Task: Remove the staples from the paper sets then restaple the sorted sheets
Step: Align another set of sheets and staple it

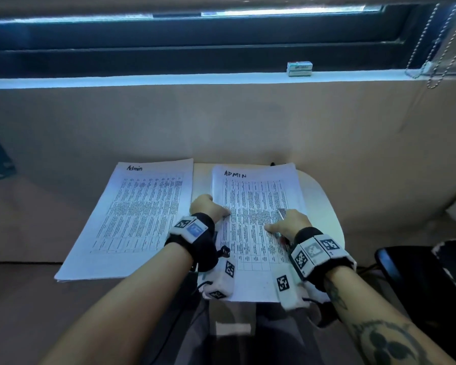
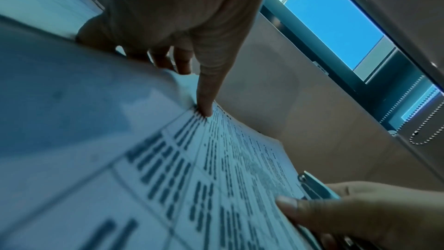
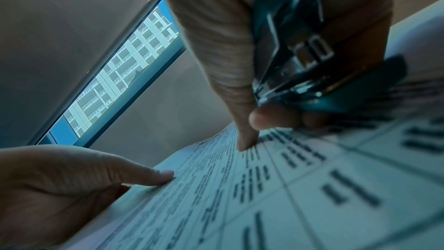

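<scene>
Two printed paper sets lie side by side on a small white table (image 1: 323, 204). The left set (image 1: 142, 217) is headed "Admin" and nothing touches it. The right set (image 1: 253, 198) is headed "ADMIN". My left hand (image 1: 211, 208) pinches the right set's left edge, thumb (image 2: 204, 108) on top and the other fingers tucked under the sheets. My right hand (image 1: 284, 223) grips a metal stapler (image 1: 281, 215) over the set's right side, with its thumb (image 3: 245, 141) pressing on the page. The right wrist view shows the stapler (image 3: 300, 54) close up in that palm.
A small box (image 1: 299, 69) sits on the window sill beyond the table. Bead chains (image 1: 432, 46) of a blind hang at the upper right. A beige wall stands right behind the table, and a dark chair (image 1: 416, 275) is at the right.
</scene>
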Demonstrator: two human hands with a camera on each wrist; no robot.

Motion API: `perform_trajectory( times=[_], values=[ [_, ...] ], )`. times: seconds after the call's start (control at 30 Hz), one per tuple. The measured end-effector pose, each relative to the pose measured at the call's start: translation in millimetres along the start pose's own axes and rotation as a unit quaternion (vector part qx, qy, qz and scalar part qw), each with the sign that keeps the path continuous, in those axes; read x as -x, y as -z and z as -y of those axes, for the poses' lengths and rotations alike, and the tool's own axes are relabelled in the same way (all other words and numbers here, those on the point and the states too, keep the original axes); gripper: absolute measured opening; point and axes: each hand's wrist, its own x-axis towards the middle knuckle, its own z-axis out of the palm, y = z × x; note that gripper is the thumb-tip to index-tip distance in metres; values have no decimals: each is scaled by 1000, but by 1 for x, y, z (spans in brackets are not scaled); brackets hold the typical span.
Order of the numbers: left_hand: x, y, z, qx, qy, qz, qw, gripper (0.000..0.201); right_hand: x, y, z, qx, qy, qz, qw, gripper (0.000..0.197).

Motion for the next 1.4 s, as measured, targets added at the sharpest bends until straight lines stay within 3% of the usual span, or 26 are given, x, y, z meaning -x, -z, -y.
perform_trajectory(
  times=[0.13,0.23,0.4,0.6,0.8,0.9,1.03,1.2,1.4],
  values=[
    [2,-5,-3,-31,-9,-19,999,64,0,-1,-1,-7,-3,-1,1000,23],
    [3,-5,-2,-31,-1,6,999,68,1,-2,-1,-32,-3,3,999,51],
    [2,-1,-13,-6,11,80,997,59,1,0,-2,-20,-4,-9,1000,30],
    [12,-5,-34,23,-6,152,988,51,0,-1,-2,-12,3,-11,1000,31],
    [6,-12,-31,-37,-32,84,995,32,6,1,-1,-4,20,-10,1000,50],
    [7,-11,-29,-45,-32,68,996,33,6,1,-2,-12,21,-4,1000,51],
    [6,-13,-30,-120,-28,47,991,39,6,2,-2,0,26,0,1000,31],
    [7,-15,-35,-173,-41,31,984,35,3,0,-3,-2,19,-5,1000,29],
    [4,-28,-32,-58,-65,11,996,33,2,0,-4,13,23,-13,1000,32]
  ],
)
